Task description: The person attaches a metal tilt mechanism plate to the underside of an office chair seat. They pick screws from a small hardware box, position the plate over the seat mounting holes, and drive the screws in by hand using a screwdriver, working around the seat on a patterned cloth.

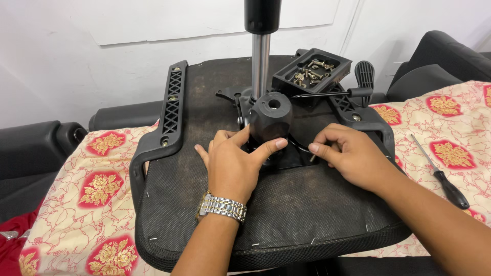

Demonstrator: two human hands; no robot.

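Observation:
An upturned black office chair seat [204, 107] lies in front of me with its metal tilt mechanism [279, 153] in the middle. A round black knob [271, 116] sits on the mechanism beside the chrome gas cylinder [261, 61]. My left hand [232, 158], with a metal watch on the wrist, rests on the seat with thumb and forefinger against the knob's base. My right hand [348, 153] pinches a small screw [313, 157] at the mechanism's right edge.
A black plastic tray [312, 69] of several screws and bolts rests at the seat's far side. A black lever [332, 93] lies beside it. A black-handled screwdriver [440, 174] lies on the floral cloth [97, 189] at right. Armrest brackets [171, 102] flank the seat.

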